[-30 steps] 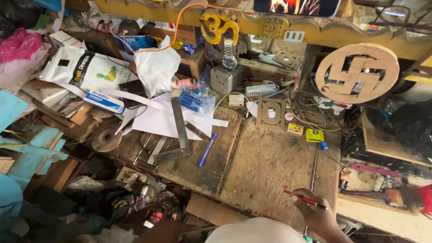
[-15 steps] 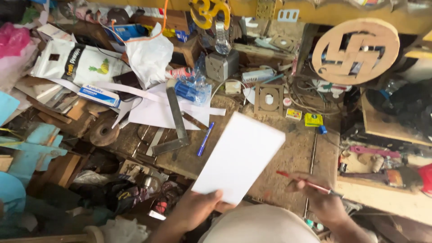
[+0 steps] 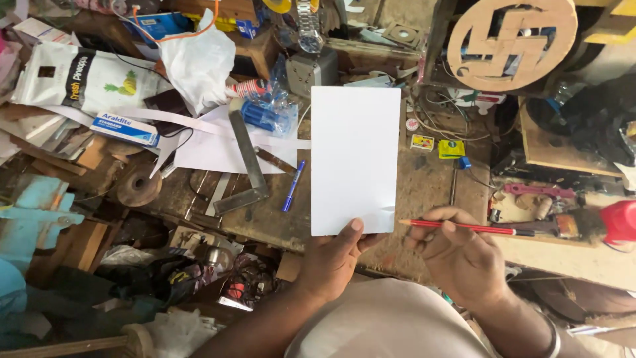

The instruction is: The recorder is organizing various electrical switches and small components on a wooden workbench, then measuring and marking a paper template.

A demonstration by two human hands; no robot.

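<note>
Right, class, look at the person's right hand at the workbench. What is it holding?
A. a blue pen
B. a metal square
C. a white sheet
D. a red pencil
D: the right hand pinches a thin red pencil, its tip pointing toward the white sheet, which the left hand holds up by its bottom edge.

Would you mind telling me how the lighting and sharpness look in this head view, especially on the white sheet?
Head view: even daylight, no hard shadows. The white sheet is bright, nearly blown out, showing only a small crease by its lower right corner. The left hand, right hand and red pencil look sharp. The lower left clutter sits in deep shade.
</note>
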